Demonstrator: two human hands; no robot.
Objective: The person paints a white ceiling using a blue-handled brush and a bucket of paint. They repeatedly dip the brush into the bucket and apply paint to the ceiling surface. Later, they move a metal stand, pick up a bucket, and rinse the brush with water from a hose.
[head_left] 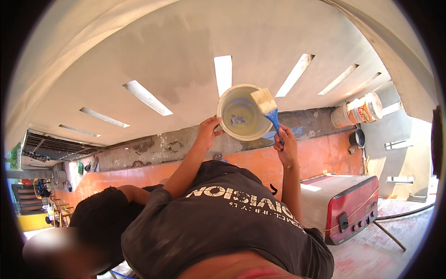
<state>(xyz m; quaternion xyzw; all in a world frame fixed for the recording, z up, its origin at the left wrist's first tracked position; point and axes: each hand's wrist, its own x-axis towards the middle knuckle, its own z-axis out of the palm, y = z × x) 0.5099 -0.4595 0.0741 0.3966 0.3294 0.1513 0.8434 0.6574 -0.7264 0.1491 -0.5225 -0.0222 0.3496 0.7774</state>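
Observation:
My left hand (pixel 207 134) grips the near left rim of a round pale pail (pixel 221 122), fingers closed on its edge. The pail is tipped so that its inside shows, with pale liquid or residue and a bluish patch at the bottom. In my right hand (pixel 286 143) is a wide paintbrush (pixel 272 115), held by its blue handle. Its cream bristles lie over the pail's right rim; whether they touch it I cannot tell. Behind the pail stands a grey wall (pixel 167 51) with narrow slots and a darker, damp-looking patch.
A dirty white bucket (pixel 357 110) and a small black bucket (pixel 357 138) stand at the right. Nearer is a red and white appliance with knobs (pixel 351 209). Along the wall's foot runs a stained ledge (pixel 186 143) above an orange surface (pixel 320 156). Another person (pixel 100 218) is close at my left.

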